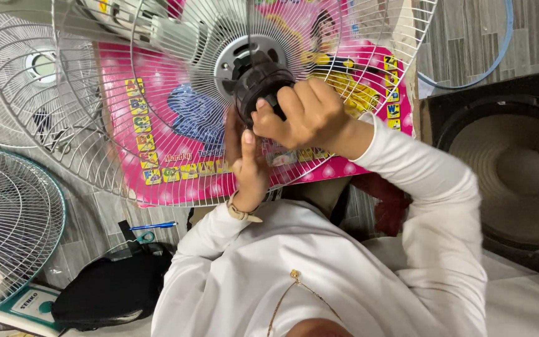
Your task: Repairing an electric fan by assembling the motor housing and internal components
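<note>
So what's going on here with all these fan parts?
A person in a white long-sleeved top is working on a fan held up in front of them. Their right hand grips the black round nut at the hub of the white wire fan guard, while the left hand steadies it from behind. A second wire guard lies on the floor beside a black bag.

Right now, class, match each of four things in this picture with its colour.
Things:
1. fan grille
2. fan hub nut gripped by the right hand
3. play mat
4. pen

Colours:
A. blue
B. black
C. white wire
D. pink

Pairs: 1-C, 2-B, 3-D, 4-A
</note>
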